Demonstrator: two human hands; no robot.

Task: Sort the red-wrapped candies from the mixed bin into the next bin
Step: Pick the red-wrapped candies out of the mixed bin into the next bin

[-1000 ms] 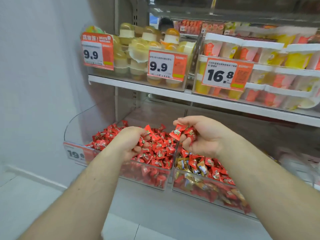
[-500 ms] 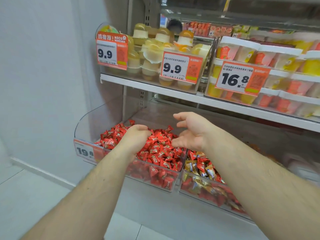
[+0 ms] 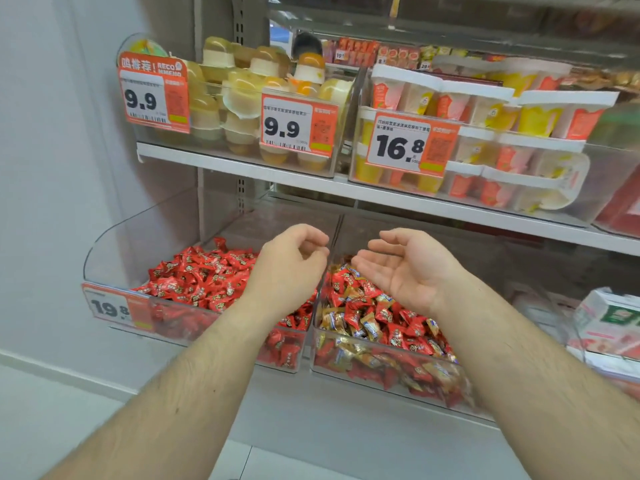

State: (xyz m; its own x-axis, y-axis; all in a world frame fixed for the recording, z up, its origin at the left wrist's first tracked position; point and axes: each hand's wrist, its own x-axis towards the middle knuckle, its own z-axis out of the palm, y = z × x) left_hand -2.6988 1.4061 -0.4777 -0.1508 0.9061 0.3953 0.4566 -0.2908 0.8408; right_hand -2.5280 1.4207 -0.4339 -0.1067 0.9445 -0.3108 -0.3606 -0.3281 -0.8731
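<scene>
Both hands empty above the bins; next red candies lie directly below the right hand.

The right hand (image 3: 405,271) is held palm-up over the back of the mixed bin (image 3: 381,372), fingers (image 3: 363,263) straight and apart, nothing held. The red candies (image 3: 349,308) left in that bin are seen below and toward the viewer from those fingertips, mixed with gold-wrapped candies (image 3: 337,320). The left hand (image 3: 289,268) is held over the right end of the red bin (image 3: 173,317), fingers loosely curled, nothing gripped. The right hand is judged nearer for the next pick; the drop point lies to its left, across the clear divider.
</scene>
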